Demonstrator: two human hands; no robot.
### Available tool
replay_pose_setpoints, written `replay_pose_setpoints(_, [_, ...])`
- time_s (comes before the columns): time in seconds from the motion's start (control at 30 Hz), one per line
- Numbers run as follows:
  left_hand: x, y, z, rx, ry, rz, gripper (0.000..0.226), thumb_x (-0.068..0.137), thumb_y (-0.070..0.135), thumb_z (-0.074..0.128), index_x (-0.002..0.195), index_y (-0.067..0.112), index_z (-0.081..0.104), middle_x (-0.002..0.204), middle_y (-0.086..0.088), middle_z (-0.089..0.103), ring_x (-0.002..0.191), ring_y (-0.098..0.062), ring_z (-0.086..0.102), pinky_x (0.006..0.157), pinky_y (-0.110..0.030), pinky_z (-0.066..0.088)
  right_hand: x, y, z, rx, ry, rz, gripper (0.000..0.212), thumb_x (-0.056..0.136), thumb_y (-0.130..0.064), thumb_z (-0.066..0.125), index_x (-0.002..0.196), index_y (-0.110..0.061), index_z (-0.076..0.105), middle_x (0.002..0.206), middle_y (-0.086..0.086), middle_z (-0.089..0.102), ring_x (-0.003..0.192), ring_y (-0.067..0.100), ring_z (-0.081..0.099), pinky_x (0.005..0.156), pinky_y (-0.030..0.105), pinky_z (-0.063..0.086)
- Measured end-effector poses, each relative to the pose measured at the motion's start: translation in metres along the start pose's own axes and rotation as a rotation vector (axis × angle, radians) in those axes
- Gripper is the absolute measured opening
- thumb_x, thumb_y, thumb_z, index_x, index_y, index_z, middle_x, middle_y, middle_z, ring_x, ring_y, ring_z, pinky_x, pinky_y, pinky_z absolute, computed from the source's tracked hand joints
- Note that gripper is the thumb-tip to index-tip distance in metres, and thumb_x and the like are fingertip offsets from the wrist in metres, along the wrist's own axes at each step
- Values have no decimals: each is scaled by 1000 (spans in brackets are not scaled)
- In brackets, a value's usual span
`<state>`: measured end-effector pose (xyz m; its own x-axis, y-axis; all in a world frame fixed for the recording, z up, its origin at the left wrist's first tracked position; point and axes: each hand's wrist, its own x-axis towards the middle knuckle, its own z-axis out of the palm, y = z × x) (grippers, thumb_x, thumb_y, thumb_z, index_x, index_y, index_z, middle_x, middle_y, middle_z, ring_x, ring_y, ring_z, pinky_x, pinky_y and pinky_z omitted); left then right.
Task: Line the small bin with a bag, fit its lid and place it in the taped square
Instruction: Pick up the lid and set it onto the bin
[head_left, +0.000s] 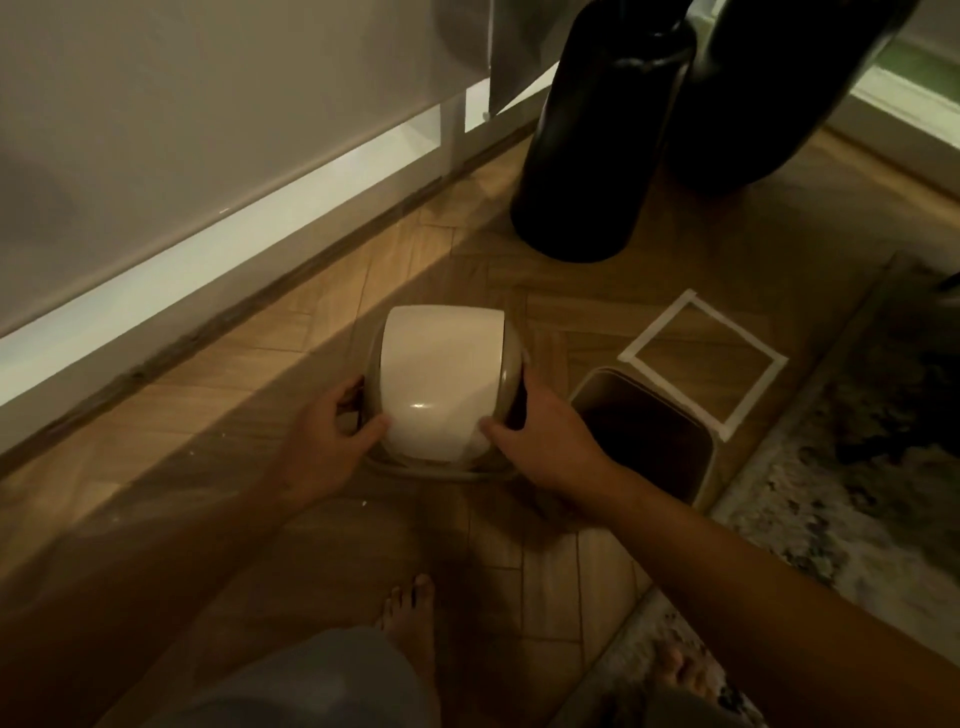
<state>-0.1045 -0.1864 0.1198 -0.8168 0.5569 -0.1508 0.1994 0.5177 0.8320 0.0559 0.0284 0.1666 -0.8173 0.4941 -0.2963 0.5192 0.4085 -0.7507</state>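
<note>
The bin's lid (441, 379), a beige frame with a cream swing flap, rests on the wooden floor. My left hand (337, 431) grips its left side and my right hand (540, 431) grips its right side. To the right stands the small beige bin (711, 467), open at the top, dark inside; I cannot tell whether a bag lines it. Just behind the bin lies the taped square (704, 358), marked in white tape, with nothing in it.
Two tall black vases (592, 156) stand behind the taped square. A patterned rug (857, 493) borders the bin on the right. A white wall panel with a skirting edge (208, 234) runs along the left. My bare feet (410, 618) are below the lid.
</note>
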Motion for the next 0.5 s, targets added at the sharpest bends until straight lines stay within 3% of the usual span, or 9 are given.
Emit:
replay_pose_setpoints(0.13, [3,26,16,-21,1,44,68,83,31,78,144,20,50,132,9,59,112,0,57,79,-3,43,-15,10,-27,45,82,-15,80,91,-31,77,156,-31,29,147,0,54,133,23,52,107,46,49])
replay_pose_setpoints(0.23, [5,43,27,-30,-35,63,71,83,40,76,147,25,47,135,11,57,118,-2,56,87,-17,50,-25,21,-44,60,172,-30,81,91,-34,77,156,-32,29,149,-3,51,128,8,47,100,29,43])
replay_pose_setpoints(0.3, [7,56,37,-37,-44,91,71,84,41,75,147,25,47,137,7,58,121,-6,56,93,-29,53,-32,30,-54,60,231,-28,83,91,-37,76,158,-32,27,151,-3,49,130,10,46,99,27,39])
replay_pose_setpoints(0.4, [10,75,59,-55,-82,130,70,84,41,74,146,25,46,137,7,58,118,-5,57,89,-25,55,-44,45,-68,92,307,-5,84,91,-39,75,159,-28,28,152,-1,48,136,19,47,109,38,45])
replay_pose_setpoints(0.5, [16,91,84,-72,-142,140,70,85,40,73,147,26,45,137,7,56,120,-5,54,87,-19,52,-53,66,-79,128,381,21,82,92,-38,75,159,-26,30,149,-2,52,134,18,50,108,42,48])
